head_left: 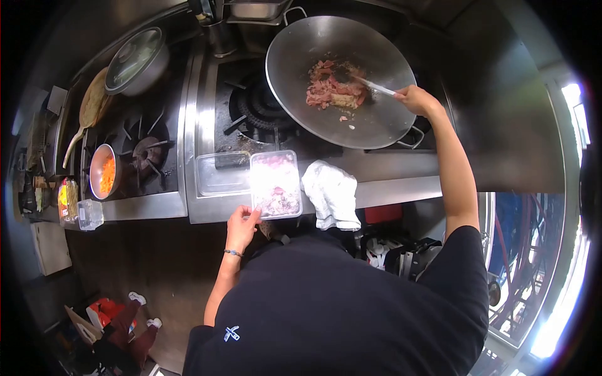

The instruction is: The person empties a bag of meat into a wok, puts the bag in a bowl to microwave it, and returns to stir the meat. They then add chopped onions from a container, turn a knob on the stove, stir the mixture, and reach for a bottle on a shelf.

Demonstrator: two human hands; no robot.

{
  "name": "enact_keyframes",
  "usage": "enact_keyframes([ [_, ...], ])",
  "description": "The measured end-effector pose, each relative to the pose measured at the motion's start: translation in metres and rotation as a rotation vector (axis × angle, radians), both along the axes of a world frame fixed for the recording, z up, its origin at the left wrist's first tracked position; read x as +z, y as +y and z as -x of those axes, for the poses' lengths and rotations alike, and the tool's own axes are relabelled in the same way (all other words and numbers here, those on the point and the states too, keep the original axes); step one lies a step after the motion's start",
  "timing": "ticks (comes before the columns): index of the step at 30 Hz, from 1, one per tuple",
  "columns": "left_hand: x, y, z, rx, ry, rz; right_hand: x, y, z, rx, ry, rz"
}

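While our right hand (417, 100) is clenched round the pale handle of a metal utensil (376, 86), its far end sits among the chopped pinkish meat (332, 91) lying in the middle of the wok (376, 122). That wok rests tilted over the big burner (260, 109) at the back right of the range. Our left hand (241, 225) grasps the near left corner of a clear plastic container (276, 185), fingers pinched on its rim. The container stands on the range's front ledge (389, 166), overhanging the near edge a little, with a few scraps of meat inside; glare hides the rest of its contents. Touching its left side lies a clear flat lid (219, 172), and just to its right a crumpled white cloth (332, 194) hangs over the front edge. On the left half of the range we see a small bowl of orange shreds (105, 172) near the front left corner. A wooden spatula (91, 106) lies behind it, and a pot with a glass lid (138, 59) sits at the back left.
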State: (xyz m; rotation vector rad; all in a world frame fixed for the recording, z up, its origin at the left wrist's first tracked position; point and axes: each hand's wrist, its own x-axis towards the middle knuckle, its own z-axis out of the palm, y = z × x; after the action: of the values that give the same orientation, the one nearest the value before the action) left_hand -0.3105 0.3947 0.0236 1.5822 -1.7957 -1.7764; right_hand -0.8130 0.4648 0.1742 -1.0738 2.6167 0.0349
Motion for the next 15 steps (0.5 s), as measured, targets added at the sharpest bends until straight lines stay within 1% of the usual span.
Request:
enact_keyframes([
  [2,0.002,0.0,0.0,0.011,0.014,-0.003,0.02,0.0,0.005,0.032,-0.107,-0.006],
  [3,0.003,0.0,-0.002,0.021,0.021,-0.006,0.031,0.002,0.006,0.028,-0.108,0.051],
  [4,0.002,0.0,-0.003,0.018,0.022,-0.007,0.035,0.006,0.012,0.039,-0.057,0.101],
  [6,-0.003,0.0,-0.004,0.013,0.035,-0.016,0.039,0.006,0.014,0.03,-0.055,0.016],
  [8,-0.002,-0.001,-0.005,0.006,0.03,-0.013,0.016,-0.004,-0.006,0.114,0.059,-0.136],
  [9,-0.002,-0.001,-0.004,0.002,0.028,-0.006,0.002,-0.01,-0.018,0.107,0.159,-0.152],
  [10,-0.002,-0.002,-0.004,0.004,0.03,-0.006,0.009,-0.013,-0.015,0.11,0.161,-0.151],
  [12,-0.002,-0.002,-0.004,0.0,0.025,-0.021,0.036,-0.015,-0.004,0.126,0.061,-0.176],
  [13,-0.001,-0.002,-0.004,0.003,0.025,-0.021,0.045,-0.015,-0.001,0.125,0.051,-0.158],
  [15,0.003,-0.002,-0.003,-0.031,0.003,-0.04,0.04,-0.02,-0.003,0.124,0.062,-0.206],
])
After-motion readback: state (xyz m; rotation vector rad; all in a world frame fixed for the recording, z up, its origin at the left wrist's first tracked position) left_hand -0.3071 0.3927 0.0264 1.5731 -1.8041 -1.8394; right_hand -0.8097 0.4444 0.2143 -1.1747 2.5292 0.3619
